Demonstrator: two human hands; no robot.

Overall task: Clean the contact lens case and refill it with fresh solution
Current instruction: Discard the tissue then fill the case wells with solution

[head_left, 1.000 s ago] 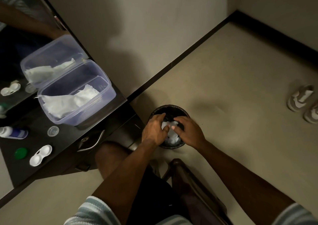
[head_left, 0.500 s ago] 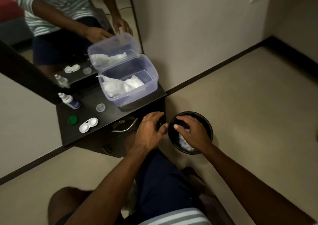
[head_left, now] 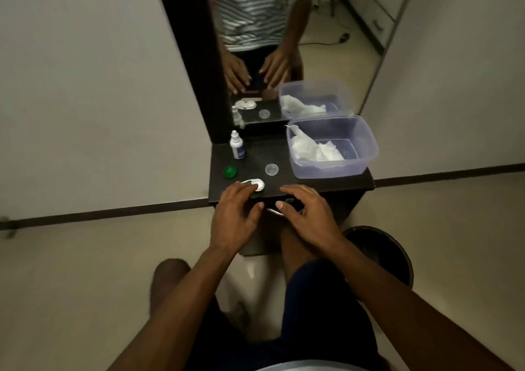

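Your right hand [head_left: 308, 217]: fingers loosely spread, holding nothing, hovering over shelf [head_left: 326, 182] front edge. Your left hand [head_left: 237, 214]: fingers relaxed, fingertips over case [head_left: 257, 184], grip not evident. Case sits at front edge, wells uncapped; careless nudge could tip it to floor. Green cap [head_left: 230, 171] and clear cap [head_left: 271, 169] lie loose behind; sweeping wrist may scatter them. Bottle [head_left: 237, 145] upright farther back, narrow; reaching over may topple it. Tub [head_left: 332, 146] with tissue at right.

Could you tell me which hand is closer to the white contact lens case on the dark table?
Left. The left hand has its fingertips over the contact lens case; the right hand sits further to its right, by the table edge.
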